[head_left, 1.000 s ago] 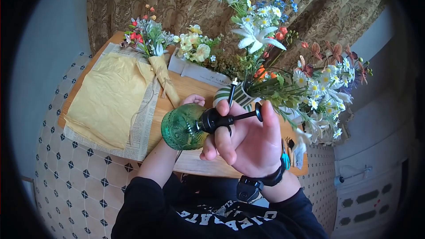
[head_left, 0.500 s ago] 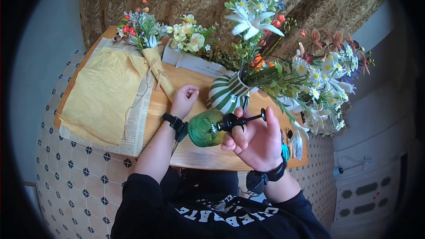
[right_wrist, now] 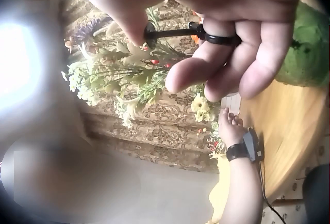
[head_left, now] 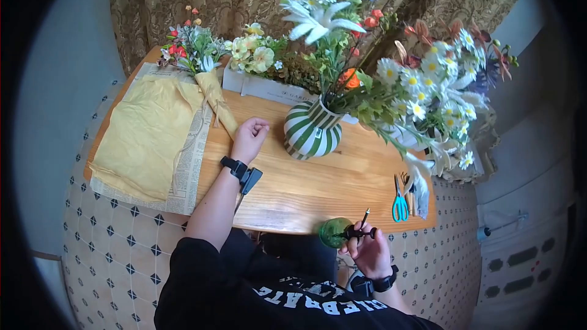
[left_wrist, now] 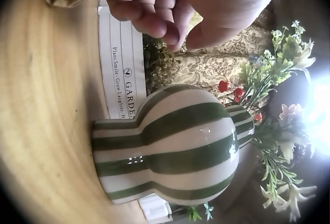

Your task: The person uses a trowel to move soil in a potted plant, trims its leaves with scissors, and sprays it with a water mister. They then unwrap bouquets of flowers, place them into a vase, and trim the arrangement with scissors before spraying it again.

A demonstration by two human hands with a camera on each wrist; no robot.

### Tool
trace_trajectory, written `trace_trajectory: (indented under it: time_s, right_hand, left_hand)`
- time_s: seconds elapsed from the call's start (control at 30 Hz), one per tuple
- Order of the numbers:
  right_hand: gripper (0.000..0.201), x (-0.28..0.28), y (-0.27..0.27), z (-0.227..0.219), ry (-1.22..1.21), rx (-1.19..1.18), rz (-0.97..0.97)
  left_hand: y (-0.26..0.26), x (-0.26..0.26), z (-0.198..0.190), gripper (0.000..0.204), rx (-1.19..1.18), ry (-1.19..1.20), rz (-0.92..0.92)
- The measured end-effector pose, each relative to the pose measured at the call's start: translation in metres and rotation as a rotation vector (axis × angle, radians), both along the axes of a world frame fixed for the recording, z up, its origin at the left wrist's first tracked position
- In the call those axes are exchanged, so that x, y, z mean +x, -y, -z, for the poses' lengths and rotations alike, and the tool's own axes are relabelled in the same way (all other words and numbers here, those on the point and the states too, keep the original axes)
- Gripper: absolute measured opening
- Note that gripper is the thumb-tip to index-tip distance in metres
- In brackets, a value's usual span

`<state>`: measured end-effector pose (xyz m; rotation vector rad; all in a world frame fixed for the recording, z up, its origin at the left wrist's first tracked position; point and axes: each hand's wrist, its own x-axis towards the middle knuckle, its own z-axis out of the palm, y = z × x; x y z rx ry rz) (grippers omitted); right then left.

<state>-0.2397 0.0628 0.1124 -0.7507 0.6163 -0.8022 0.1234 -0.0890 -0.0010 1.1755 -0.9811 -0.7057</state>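
My right hand point(head_left: 369, 254) holds a green glass spray bottle point(head_left: 334, 233) by its black pump top, low at the table's front edge. In the right wrist view, a finger passes through the black ring on the neck and the thumb is at the plunger's end point(right_wrist: 150, 34). The bottle tilts sideways, its green glass body point(right_wrist: 308, 48) pointing left in the head view. My left hand point(head_left: 249, 137) hangs loosely curled over the table with nothing in it. It is nearest to the green-and-white striped vase point(head_left: 313, 136), which holds tall flowers point(head_left: 422, 85).
Cream wrapping paper point(head_left: 143, 137) lies on newspaper point(head_left: 195, 168) at the left. Beside it is a paper-wrapped bouquet point(head_left: 217, 101). A white planter box point(head_left: 263, 87) stands behind the vase. Teal-handled scissors point(head_left: 400, 205) lie near the right edge of the wooden table point(head_left: 293, 192).
My right hand has carried the spray bottle down and to the right, from in front of the vase to the table's front edge. My left hand has come away from behind the bottle.
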Motion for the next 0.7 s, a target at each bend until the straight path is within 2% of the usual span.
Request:
trace_trajectory:
  time_s: [0.23,0.37,0.5,0.63,0.67,0.7]
  right_hand:
    - [0.054,-0.004,0.001,0.003,-0.112,-0.168,-0.127]
    - [0.056,-0.002,0.001,0.006,-0.09,-0.16,-0.197]
    - [0.05,0.005,0.007,0.015,-0.03,-0.149,-0.321]
    - [0.045,0.022,0.009,0.022,0.053,-0.125,-0.481]
    - [0.043,0.027,0.01,0.022,0.057,-0.125,-0.529]
    - [0.042,0.032,0.009,0.019,0.056,-0.121,-0.565]
  left_hand:
    - [-0.025,-0.005,-0.019,0.014,-0.073,-0.086,-0.002]
    - [-0.115,-0.05,-0.055,0.017,-0.022,-0.125,0.092]
    - [-0.186,-0.096,-0.039,0.025,0.093,0.006,0.26]
    - [-0.219,-0.129,-0.038,0.06,0.047,0.233,0.446]
    - [-0.221,-0.132,-0.038,0.072,0.009,0.372,0.43]
    - [-0.224,-0.136,-0.041,0.077,0.065,0.404,0.405]
